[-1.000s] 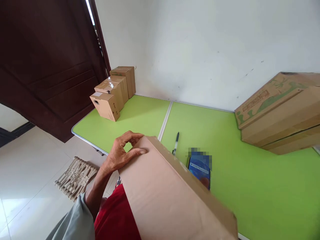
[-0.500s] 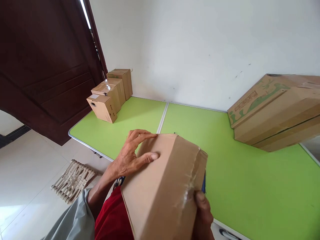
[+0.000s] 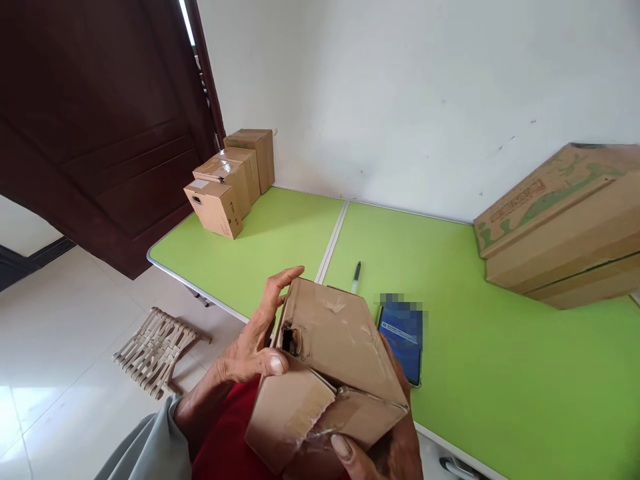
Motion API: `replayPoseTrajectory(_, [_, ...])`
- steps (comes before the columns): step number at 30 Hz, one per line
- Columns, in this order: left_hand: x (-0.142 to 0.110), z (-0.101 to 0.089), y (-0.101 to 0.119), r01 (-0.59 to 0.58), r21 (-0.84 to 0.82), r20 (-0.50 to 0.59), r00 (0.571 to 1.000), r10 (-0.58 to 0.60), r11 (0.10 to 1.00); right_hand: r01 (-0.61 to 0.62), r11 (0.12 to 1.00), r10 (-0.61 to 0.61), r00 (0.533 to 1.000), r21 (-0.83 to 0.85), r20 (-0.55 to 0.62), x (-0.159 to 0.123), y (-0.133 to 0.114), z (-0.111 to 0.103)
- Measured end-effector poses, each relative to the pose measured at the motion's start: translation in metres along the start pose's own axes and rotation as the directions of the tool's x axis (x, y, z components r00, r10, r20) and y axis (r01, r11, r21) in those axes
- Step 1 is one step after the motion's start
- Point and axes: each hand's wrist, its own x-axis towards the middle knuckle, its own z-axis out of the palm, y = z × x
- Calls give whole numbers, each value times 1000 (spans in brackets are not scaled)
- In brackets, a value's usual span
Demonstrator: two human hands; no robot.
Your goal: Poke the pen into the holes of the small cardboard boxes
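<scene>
A worn brown cardboard box (image 3: 335, 347) with a hole in one side and torn tape is held in front of me, above the near edge of the green table (image 3: 500, 373). My left hand (image 3: 255, 343) grips its left side, thumb on the lower flap and fingers along the edge. My right hand (image 3: 375, 453) holds it from underneath at the bottom right, mostly hidden by the box. Just beyond the box a dark phone (image 3: 404, 340) and a black pen (image 3: 355, 276) lie on the table.
Three small cardboard boxes (image 3: 227, 183) stand at the table's far left corner beside a dark wooden door (image 3: 90, 120). A large printed carton (image 3: 565, 223) fills the right side by the white wall. A woven stool (image 3: 155, 350) sits on the tiled floor, left.
The box has been turned over in both hands: a plain long face showed before, now the end with the hole and torn flaps faces me. Phone and pen are uncovered again.
</scene>
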Motion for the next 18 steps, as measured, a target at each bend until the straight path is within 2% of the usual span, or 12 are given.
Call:
replayPoseTrajectory(3, [-1,-6,1,-84,71,47,996,81,994,8,998,-8,1000,54,1,1,5,-5])
replayPoseTrajectory(6, [6,-9,-5,-167,69,90,983,161,984,28,991,-27,1000,127,-9,15,5,-15])
replayPoseTrajectory(10, [28,-4,-14,-253,-42,191,947,257,966,61,991,-54,997,120,-63,48,-16,-28])
replayPoseTrajectory(12, [37,1,-15,-262,-90,269,923,276,961,12,991,-4,998,131,-61,62,-31,-31])
replayPoseTrajectory(13, [39,4,-14,-249,-99,282,922,267,963,-44,989,52,997,139,-49,66,-38,-31])
replayPoseTrajectory(15, [34,8,-8,-177,-89,245,950,194,980,-172,973,180,983,155,-39,69,-47,-31])
replayPoseTrajectory(18, [5,16,6,-33,25,65,997,31,999,-272,933,309,941,234,-136,65,-44,-37])
